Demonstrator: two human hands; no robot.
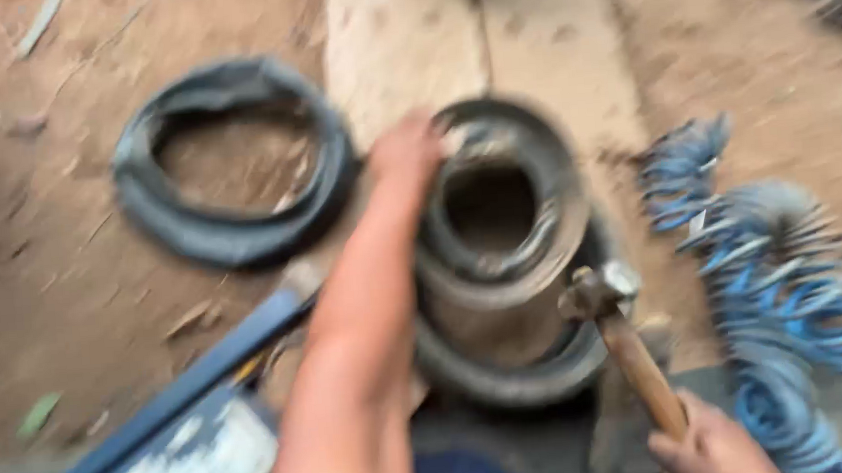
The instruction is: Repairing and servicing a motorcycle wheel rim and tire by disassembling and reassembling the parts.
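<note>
1. Head view, blurred by motion, looks down on a small tyre and rim (502, 260) lying flat on the ground, partly on the near end of a pale plank (407, 40) that runs away toward the far edge of the picture. Its open hub faces up.

2. Left hand (405, 154) rests on the rim's far-left edge, fingers curled over it, pressing or steadying. The forearm reaches out from the person's body across the left side of the wheel.

3. Right hand (712, 448) is closed around the wooden handle of a hammer (603, 298), low at the near right. The handle slants up and to the left, so the metal head sits at the wheel's right edge, touching it or just above; the blur keeps me from telling which.

4. So the wheel lies straight ahead, between the two hands. The left hand is already on it, and the hammer head reaches it from the opposite side.

5. A loose black inner tube (228, 161) lies on the dirt well left of the wheel. A coiled blue air hose (781, 300) lies to the right, and a blue bar (185, 386) crosses the near left.
</note>
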